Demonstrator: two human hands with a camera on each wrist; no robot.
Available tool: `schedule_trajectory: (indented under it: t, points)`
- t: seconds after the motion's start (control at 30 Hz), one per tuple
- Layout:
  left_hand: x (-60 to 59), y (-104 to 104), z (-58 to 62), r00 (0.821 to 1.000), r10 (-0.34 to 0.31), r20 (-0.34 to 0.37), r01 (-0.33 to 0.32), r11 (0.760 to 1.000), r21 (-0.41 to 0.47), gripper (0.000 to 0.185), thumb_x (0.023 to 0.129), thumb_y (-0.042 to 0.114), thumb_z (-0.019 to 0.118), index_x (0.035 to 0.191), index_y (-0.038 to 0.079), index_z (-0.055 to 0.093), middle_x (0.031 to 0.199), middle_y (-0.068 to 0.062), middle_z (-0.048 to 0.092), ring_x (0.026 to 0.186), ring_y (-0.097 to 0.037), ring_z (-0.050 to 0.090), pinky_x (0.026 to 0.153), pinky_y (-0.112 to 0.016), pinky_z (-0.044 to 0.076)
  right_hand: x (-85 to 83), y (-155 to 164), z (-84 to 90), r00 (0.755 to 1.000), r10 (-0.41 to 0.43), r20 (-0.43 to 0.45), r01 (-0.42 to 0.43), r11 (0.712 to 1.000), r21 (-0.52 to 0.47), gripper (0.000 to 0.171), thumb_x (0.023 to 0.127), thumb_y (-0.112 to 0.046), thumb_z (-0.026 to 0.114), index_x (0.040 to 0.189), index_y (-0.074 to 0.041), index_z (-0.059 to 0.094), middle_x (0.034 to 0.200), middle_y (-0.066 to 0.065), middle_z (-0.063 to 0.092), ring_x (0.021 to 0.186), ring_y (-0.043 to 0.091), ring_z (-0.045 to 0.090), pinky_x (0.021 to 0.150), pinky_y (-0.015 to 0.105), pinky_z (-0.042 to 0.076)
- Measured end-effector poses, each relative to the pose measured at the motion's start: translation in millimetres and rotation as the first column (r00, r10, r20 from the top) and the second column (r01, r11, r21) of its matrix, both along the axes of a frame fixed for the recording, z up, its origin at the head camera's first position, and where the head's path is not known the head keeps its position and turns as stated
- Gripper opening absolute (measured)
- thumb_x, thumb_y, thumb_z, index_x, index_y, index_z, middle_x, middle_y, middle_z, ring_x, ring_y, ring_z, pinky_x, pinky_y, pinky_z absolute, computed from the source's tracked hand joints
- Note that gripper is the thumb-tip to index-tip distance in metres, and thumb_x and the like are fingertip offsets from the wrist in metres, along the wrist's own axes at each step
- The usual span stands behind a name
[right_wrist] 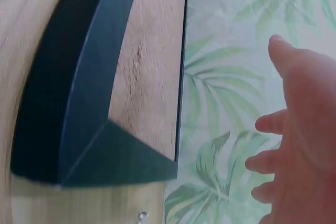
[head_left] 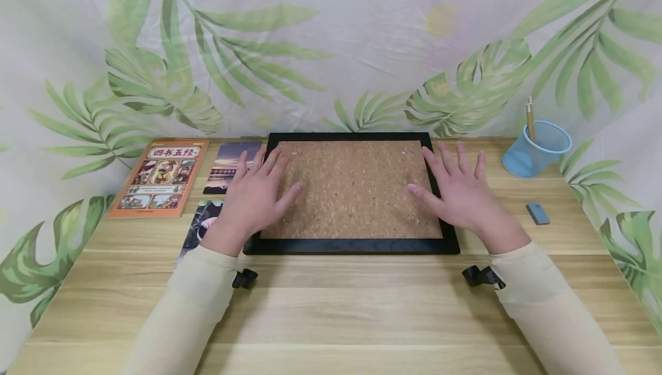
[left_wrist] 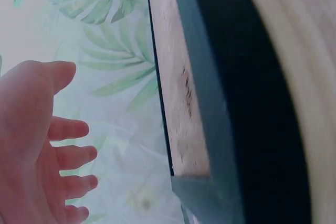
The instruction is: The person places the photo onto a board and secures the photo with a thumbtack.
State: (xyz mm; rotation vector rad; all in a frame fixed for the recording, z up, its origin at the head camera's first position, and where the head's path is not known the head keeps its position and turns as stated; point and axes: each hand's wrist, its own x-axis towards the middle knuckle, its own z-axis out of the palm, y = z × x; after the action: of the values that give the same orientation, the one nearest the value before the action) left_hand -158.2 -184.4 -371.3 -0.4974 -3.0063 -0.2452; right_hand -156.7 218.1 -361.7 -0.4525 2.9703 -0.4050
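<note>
A cork board (head_left: 351, 191) in a black frame (head_left: 351, 246) lies flat in the middle of the table. Small clear pins (head_left: 408, 151) stick up near its corners. Over the board's left edge is my left hand (head_left: 253, 200), fingers spread and holding nothing. My right hand (head_left: 460, 194) is held over the right edge, also spread with nothing in it. Both wrist views show a gap between the left hand (left_wrist: 31, 140) or right hand (right_wrist: 304, 129) and the frame, so neither appears to touch it.
An orange book (head_left: 159, 178) lies at the far left. Beside it are a sunset photo card (head_left: 227, 159) and a darker card (head_left: 199, 228), both partly behind my left hand and arm. At right stand a blue mesh cup (head_left: 538, 148) holding a pencil (head_left: 530, 116), and a blue-grey eraser (head_left: 538, 213).
</note>
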Motion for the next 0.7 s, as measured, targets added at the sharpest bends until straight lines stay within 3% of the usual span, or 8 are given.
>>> schedule_trajectory:
  t: [0.2, 0.27, 0.3, 0.33, 0.4, 0.43, 0.57, 0.7]
  points:
    - [-4.0, -13, 3.6, 0.996, 0.022, -0.083, -0.015, 0.997, 0.081, 0.062, 0.11, 0.038, 0.058, 0.16, 0.004, 0.05, 0.163, -0.021, 0.053, 0.149, -0.045, 0.051, 0.126, -0.064, 0.034, -6.1, 16, 0.2, 1.0, -0.005, -0.008, 0.004, 0.996, -0.086, 0.086, 0.111, -0.061, 0.047, 0.171, -0.004, 0.025, 0.177, 0.03, 0.018, 0.164, 0.057, 0.005, 0.125, 0.081, 0.003]
    - [-5.5, -17, 4.4, 0.993, 0.044, -0.106, -0.031, 0.992, 0.121, 0.056, 0.109, 0.035, 0.059, 0.155, 0.003, 0.056, 0.141, -0.024, 0.07, 0.118, -0.045, 0.071, 0.101, -0.061, 0.055, -7.5, 22, 1.1, 1.0, -0.018, -0.006, 0.017, 0.992, -0.128, 0.082, 0.111, -0.058, 0.05, 0.169, -0.003, 0.031, 0.175, 0.03, 0.025, 0.163, 0.057, 0.015, 0.126, 0.079, 0.011]
    - [-6.4, -19, 4.7, 0.992, 0.058, -0.11, -0.042, 0.989, 0.14, 0.053, 0.109, 0.034, 0.059, 0.153, 0.003, 0.058, 0.127, -0.025, 0.076, 0.1, -0.044, 0.075, 0.085, -0.058, 0.059, -8.0, 25, 1.6, 1.0, -0.027, -0.003, 0.027, 0.988, -0.149, 0.079, 0.111, -0.056, 0.051, 0.167, -0.002, 0.035, 0.174, 0.029, 0.03, 0.161, 0.057, 0.022, 0.126, 0.077, 0.016]
    - [-7.6, -22, 4.9, 0.992, 0.071, -0.106, -0.053, 0.985, 0.164, 0.051, 0.11, 0.033, 0.058, 0.151, 0.003, 0.06, 0.119, -0.025, 0.078, 0.084, -0.042, 0.074, 0.071, -0.055, 0.058, -8.2, 28, 2.3, 0.999, -0.039, 0.006, 0.04, 0.984, -0.176, 0.076, 0.112, -0.055, 0.051, 0.166, -0.002, 0.038, 0.172, 0.029, 0.035, 0.159, 0.056, 0.027, 0.126, 0.074, 0.021]
    - [-10.5, -27, 5.2, 0.991, 0.096, -0.089, -0.075, 0.974, 0.212, 0.048, 0.111, 0.032, 0.056, 0.148, 0.002, 0.062, 0.108, -0.025, 0.079, 0.067, -0.038, 0.069, 0.058, -0.052, 0.051, -9.4, 35, 2.2, 0.998, -0.065, 0.016, 0.067, 0.973, -0.222, 0.07, 0.113, -0.051, 0.05, 0.162, -0.002, 0.045, 0.166, 0.029, 0.044, 0.153, 0.055, 0.039, 0.123, 0.072, 0.03]
    - [-12.4, -30, 5.1, 0.992, 0.107, -0.071, -0.088, 0.968, 0.235, 0.047, 0.111, 0.032, 0.055, 0.147, 0.002, 0.062, 0.105, -0.025, 0.079, 0.064, -0.036, 0.067, 0.055, -0.051, 0.048, -10.1, 38, 1.9, 0.997, -0.078, 0.019, 0.081, 0.966, -0.245, 0.066, 0.114, -0.049, 0.049, 0.16, -0.001, 0.048, 0.163, 0.029, 0.048, 0.15, 0.055, 0.044, 0.12, 0.071, 0.035]
    - [-19.3, -46, 2.6, 0.988, 0.151, 0.02, -0.15, 0.936, 0.319, 0.045, 0.112, 0.029, 0.053, 0.145, -0.001, 0.063, 0.122, -0.024, 0.077, 0.095, -0.039, 0.076, 0.078, -0.055, 0.056, -12.9, 50, -2.4, 0.991, -0.128, 0.03, 0.131, 0.937, -0.325, 0.056, 0.115, -0.043, 0.046, 0.149, 0.0, 0.06, 0.148, 0.029, 0.063, 0.137, 0.052, 0.058, 0.111, 0.068, 0.045]
    - [-27.2, -64, -1.2, 0.972, 0.192, 0.133, -0.227, 0.907, 0.355, 0.047, 0.112, 0.03, 0.049, 0.143, -0.002, 0.063, 0.112, -0.023, 0.075, 0.086, -0.036, 0.07, 0.074, -0.049, 0.054, -17.0, 60, -9.6, 0.988, -0.154, 0.006, 0.147, 0.931, -0.335, 0.047, 0.114, -0.036, 0.051, 0.136, 0.002, 0.067, 0.127, 0.027, 0.073, 0.114, 0.044, 0.068, 0.096, 0.057, 0.053]
